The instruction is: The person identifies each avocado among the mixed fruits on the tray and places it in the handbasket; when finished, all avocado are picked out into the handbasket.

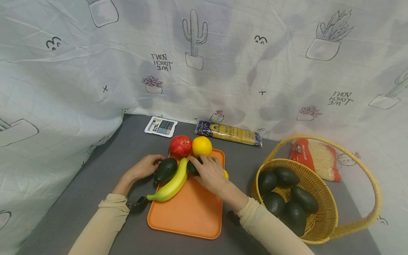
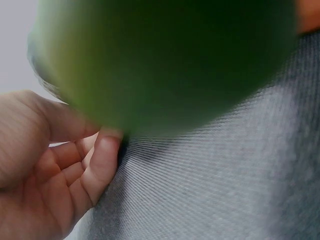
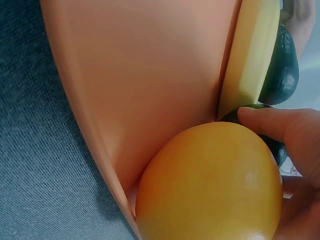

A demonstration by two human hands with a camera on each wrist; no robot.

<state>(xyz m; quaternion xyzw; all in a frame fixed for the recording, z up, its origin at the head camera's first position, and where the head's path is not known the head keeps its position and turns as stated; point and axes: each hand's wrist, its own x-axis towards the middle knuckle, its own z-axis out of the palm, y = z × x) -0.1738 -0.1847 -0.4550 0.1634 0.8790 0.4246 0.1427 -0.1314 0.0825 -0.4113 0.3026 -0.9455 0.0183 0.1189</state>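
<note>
Evidently, the right hand (image 1: pixel 210 173) grasped an avocado (image 1: pixel 192 168) near the far edge of the tray (image 1: pixel 188 219), perhaps steadying it against the banana (image 1: pixel 172 186); the left hand (image 1: pixel 146 166) touched another avocado (image 1: pixel 166 170) at the left edge, whether gripping I couldn't tell. A red fruit (image 1: pixel 180 145) and a yellow fruit (image 1: pixel 202 146) lined the far edge. In the head view, the right hand hid most of its avocado and a second yellow fruit (image 3: pixel 210 185).

Avocados (image 1: pixel 166 169) are dark green, the tray (image 1: pixel 191 217) orange — the curtain (image 1: pixel 227 60) cactus-printed.
</note>
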